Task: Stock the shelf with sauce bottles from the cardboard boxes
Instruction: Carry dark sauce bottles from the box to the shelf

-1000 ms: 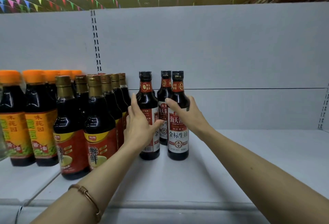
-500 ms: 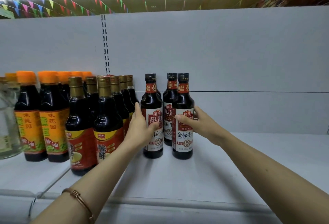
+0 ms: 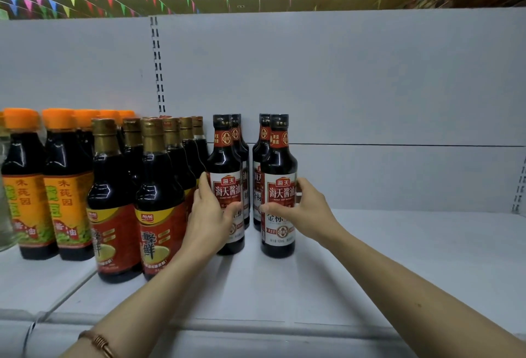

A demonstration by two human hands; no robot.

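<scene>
The left hand is gripping the left front sauce bottle, thumb across its label, while the right hand is gripping the right front sauce bottle. Both bottles are standing upright on the white shelf, right of the gold-capped bottles, each with another black-capped bottle just behind it.

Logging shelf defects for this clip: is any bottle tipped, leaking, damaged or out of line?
Nothing stands out. The dark black-capped sauce bottles, gold-capped bottles and orange-capped bottles all stand upright on the white shelf, with no spill visible.
</scene>
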